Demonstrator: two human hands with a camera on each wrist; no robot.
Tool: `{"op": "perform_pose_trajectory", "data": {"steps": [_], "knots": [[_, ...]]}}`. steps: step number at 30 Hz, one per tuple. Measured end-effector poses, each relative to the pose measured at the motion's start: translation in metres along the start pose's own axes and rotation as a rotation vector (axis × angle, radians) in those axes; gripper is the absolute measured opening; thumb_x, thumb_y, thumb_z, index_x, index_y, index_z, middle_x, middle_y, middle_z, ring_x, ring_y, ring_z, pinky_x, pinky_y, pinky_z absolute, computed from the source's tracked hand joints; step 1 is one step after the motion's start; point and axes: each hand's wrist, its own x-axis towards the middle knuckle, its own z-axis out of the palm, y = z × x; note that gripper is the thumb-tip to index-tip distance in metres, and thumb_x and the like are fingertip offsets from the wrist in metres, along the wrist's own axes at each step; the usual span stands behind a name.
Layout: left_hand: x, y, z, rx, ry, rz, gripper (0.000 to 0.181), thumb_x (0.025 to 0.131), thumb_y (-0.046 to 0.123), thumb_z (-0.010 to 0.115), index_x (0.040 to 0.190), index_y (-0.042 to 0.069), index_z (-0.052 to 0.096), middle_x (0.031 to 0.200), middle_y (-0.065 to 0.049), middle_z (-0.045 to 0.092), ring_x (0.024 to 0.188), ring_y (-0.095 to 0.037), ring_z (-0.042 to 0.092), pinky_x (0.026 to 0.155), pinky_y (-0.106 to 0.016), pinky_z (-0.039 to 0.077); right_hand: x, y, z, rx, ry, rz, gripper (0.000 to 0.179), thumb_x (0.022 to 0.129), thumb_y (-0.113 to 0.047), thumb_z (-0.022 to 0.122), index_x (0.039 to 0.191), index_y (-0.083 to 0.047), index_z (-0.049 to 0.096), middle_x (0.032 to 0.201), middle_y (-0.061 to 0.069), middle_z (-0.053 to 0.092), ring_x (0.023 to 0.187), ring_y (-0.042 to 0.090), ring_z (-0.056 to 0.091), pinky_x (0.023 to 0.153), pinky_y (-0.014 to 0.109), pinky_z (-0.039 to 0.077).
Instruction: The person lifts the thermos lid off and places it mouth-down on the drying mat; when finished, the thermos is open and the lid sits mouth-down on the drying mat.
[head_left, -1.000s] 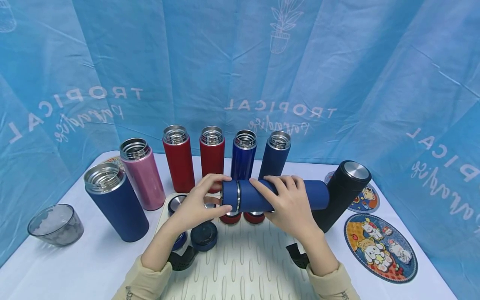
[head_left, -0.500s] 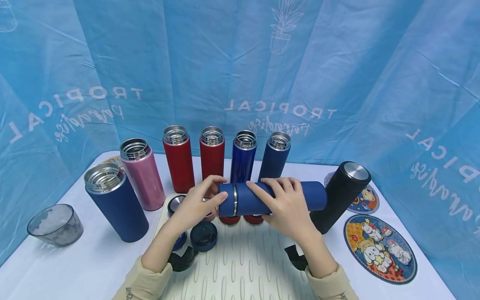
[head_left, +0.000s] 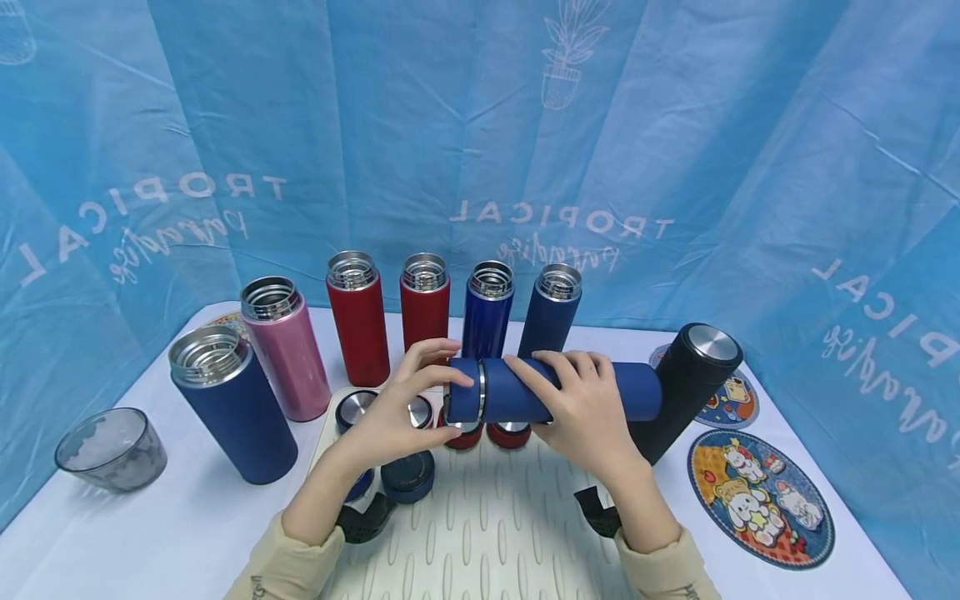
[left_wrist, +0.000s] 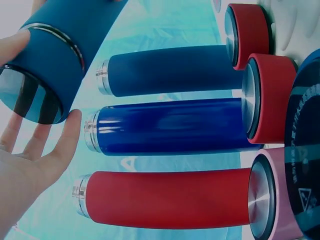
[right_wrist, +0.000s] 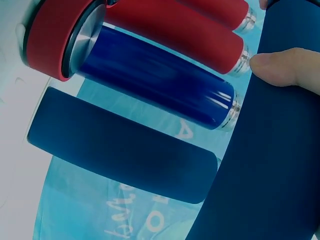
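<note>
A matte blue thermos [head_left: 577, 396] lies level in the air in front of the standing bottles, its lid end to the left. My right hand [head_left: 581, 408] grips its body from above; in the right wrist view the thumb [right_wrist: 282, 67] presses on the blue wall. The blue lid [head_left: 466, 404] with a silver ring sits on the thermos. My left hand [head_left: 397, 408] has fingers and thumb curved round this lid. From the left wrist view, the shiny lid top [left_wrist: 32, 97] shows, with fingers beside and below it.
Behind stand lidless bottles: red [head_left: 357, 333], another red [head_left: 424, 312], glossy blue [head_left: 486, 325], dark blue [head_left: 551, 321], pink [head_left: 288, 358] and large navy [head_left: 236, 417]. A black thermos [head_left: 684, 392] is right, a glass bowl [head_left: 112, 450] left. Several lids, including a dark one [head_left: 407, 477], lie on the cream mat [head_left: 480, 533].
The thermos shifted slightly left, then back right. My left fingers changed their place on the lid, spreading wider, with a finger now across its side. The right hand kept its grip.
</note>
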Motion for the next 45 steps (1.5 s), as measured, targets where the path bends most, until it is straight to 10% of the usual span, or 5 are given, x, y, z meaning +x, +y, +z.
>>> {"op": "perform_pose_trajectory", "data": {"steps": [31,45], "knots": [[0.0006,0.0007,-0.0026,-0.101,0.074,-0.126,0.036,0.089,0.015,0.059,0.124,0.018,0.054,0.136,-0.006,0.041,0.116,-0.031,0.047,0.079,-0.038,0.054,0.0006,-0.0003,0.0004,0.021,-0.011,0.043,0.087,0.053,-0.035,0.088,0.131,-0.026,0.05,0.115,0.012,0.059,0.097,0.034,0.053,0.086,0.052,0.04],[0.0002,0.001,-0.0051,-0.084,0.124,-0.122,0.037,0.089,0.012,0.06,0.125,0.016,0.054,0.135,-0.005,0.043,0.118,-0.025,0.047,0.077,-0.03,0.053,0.0005,-0.004,0.0001,0.232,0.203,0.364,0.091,0.051,-0.02,0.09,0.132,-0.019,0.048,0.116,0.016,0.056,0.103,0.035,0.051,0.085,0.055,0.041]]}}
